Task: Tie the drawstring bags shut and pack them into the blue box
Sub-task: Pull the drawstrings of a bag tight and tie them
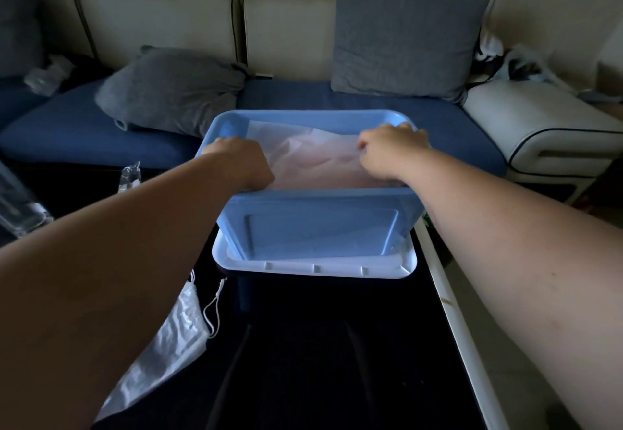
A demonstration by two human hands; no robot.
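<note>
The blue box (317,227) stands on its white lid (313,266) on a dark table. Inside it lies a white translucent drawstring bag (317,156) with something pinkish in it. My left hand (241,163) is curled over the bag's left end, at the box's left rim. My right hand (392,153) is curled over the bag's right end near the right rim, thumb and fingers pinching the fabric. A second white drawstring bag (168,345) lies flat on the table at the lower left, partly hidden by my left forearm, its cord (215,308) loose beside it.
Behind the box is a blue and white sofa (67,126) with a grey cushion (172,89) lying down and another (404,45) upright. Clear plastic bottles (129,175) stand at the table's left. The table's white edge (451,311) runs along the right.
</note>
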